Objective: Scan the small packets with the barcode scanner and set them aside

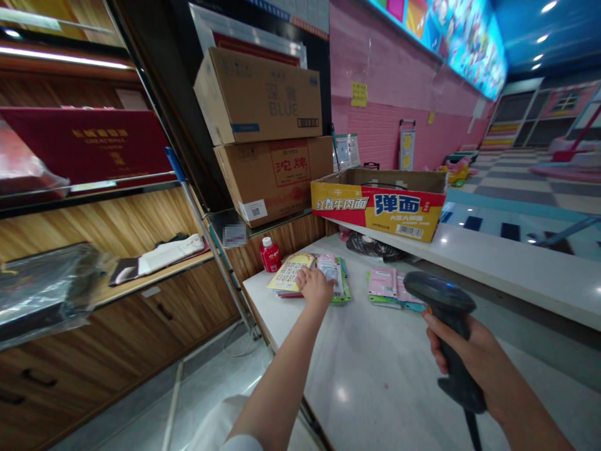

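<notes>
My right hand [474, 351] is wrapped round the handle of a black barcode scanner [441, 294], whose head points left over the table [357, 357]. At the far left of the tabletop my left hand [315, 285] reaches down, fingers stretched and a little apart, touching the right part of a yellow printed packet [290, 273]. Just right of these fingers lies a pile of green-edged packets [342, 282]. Another pile of pink packets [382, 282] rests near the scanner head, partly hidden by it. What the left fingertips press on is partly covered by the hand.
A red bottle with a white cap [270, 254] stands behind the yellow packet. An open noodle carton [380, 203] sits on the raised ledge [507, 266]. A black plastic bag [373, 246] lies beneath it. Two stacked cardboard boxes [277, 175] rise at the back left.
</notes>
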Available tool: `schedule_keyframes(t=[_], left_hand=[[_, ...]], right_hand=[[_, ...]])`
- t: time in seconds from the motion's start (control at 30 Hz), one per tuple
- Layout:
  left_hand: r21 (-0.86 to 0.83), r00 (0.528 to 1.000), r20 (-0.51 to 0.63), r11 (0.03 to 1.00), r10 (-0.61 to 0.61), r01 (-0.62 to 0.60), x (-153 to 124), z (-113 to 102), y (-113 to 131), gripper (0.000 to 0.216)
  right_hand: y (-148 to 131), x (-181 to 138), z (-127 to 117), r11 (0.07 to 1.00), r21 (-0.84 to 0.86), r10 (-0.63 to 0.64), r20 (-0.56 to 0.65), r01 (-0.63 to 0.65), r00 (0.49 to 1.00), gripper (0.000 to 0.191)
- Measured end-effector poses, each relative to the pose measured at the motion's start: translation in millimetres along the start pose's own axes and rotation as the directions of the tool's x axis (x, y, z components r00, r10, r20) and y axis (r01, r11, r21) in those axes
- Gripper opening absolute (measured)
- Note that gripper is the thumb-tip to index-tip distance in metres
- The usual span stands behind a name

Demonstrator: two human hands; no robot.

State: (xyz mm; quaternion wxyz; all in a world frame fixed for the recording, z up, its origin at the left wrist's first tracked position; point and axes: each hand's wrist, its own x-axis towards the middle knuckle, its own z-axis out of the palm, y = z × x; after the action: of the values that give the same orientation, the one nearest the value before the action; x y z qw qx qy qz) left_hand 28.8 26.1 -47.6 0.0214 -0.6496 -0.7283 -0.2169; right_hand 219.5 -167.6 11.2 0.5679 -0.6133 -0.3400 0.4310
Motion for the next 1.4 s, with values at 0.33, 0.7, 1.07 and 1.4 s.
schedule_keyframes(t=[0.33,0.7,1.07,1.4], left_hand=[[-0.712,0.990,0.069,0.690,-0.119,0.133,6,12,-16,0.015],[-0.987,0.997,0.074,0.147,0.006,0.072,-58,42,-54,0.037],[-0.978,0.985,0.158,0.125,-0.070,0.165,-62,43,-54,0.040],[-0.968,0.991,0.115,0.214,-0.071,0.128,-62,42,-57,0.033]], right_hand=[[0,-1,3,0.998,-0.031,-0.049,0.062,0.051,0.997,0.037],[18,-5,13,0.902,-0.426,0.085,0.322,0.064,0.943,0.032],[6,-19,7,0.758,-0.594,0.082,0.497,0.270,0.864,0.027],[3,-24,10,0.722,-0.621,0.071,0.505,0.304,0.860,0.021]])
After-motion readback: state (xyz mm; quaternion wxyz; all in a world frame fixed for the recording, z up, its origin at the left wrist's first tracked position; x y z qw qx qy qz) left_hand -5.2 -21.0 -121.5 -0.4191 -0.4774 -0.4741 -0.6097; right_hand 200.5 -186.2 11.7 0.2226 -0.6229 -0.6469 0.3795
